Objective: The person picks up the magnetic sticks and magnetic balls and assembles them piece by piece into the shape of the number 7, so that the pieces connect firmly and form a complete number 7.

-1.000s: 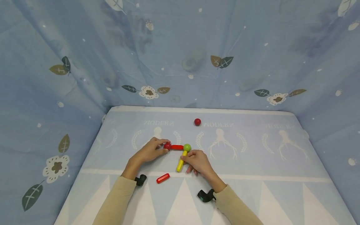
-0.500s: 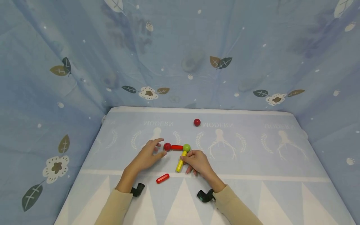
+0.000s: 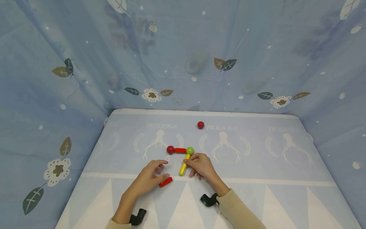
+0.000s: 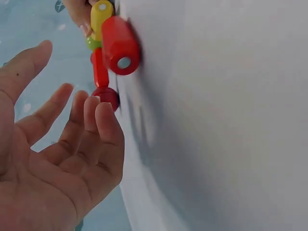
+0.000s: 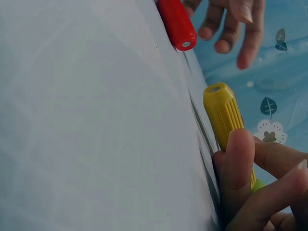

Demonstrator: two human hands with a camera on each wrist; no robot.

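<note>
My right hand (image 3: 201,166) pinches a yellow magnetic rod (image 3: 183,167) between thumb and fingers. The rod's far end meets a green ball (image 3: 190,150). From that ball a red rod (image 3: 180,150) runs left to a dark red ball (image 3: 170,149), all in one bent chain. A second red rod (image 3: 166,182) lies loose nearer the front. Over it, my left hand (image 3: 148,178) hovers with fingers spread and holds nothing; the thumb overlaps the rod's left end in the head view. In the left wrist view the loose rod (image 4: 120,45) shows a round silvery end.
Farther back on the patterned cloth (image 3: 246,165) sits another dark red ball (image 3: 200,125). Blue printed curtains (image 3: 183,63) stand behind and at both sides of the table. Each wrist wears a black camera, such as the right one (image 3: 208,199).
My left hand has let go of the dark red ball at the chain's left end and moved down toward the front, to the loose red rod. The right hand stays on the yellow rod.
</note>
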